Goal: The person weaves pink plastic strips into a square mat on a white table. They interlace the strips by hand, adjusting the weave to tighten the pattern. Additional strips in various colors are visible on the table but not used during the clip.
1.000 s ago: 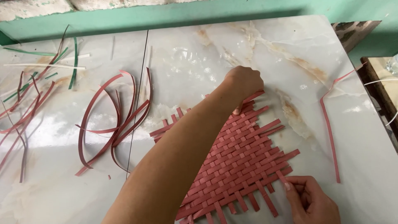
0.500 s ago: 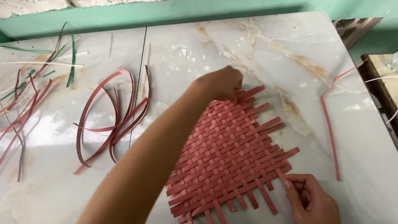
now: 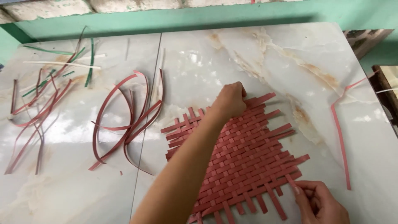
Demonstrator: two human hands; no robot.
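White marble-patterned bench (image 3: pixel 257 54) with tan veining. Lying on it — a red woven strip mat (image 3: pixel 244 153) near the front; a bundle of curved red strips (image 3: pixel 124 120) just left of it; mixed red, green and white strips (image 3: pixel 45 83) at far left; one red strip (image 3: pixel 340 132) at right.

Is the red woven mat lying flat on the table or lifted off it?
Flat. The woven mat lies spread on the marble table, the left hand pressing its far edge.
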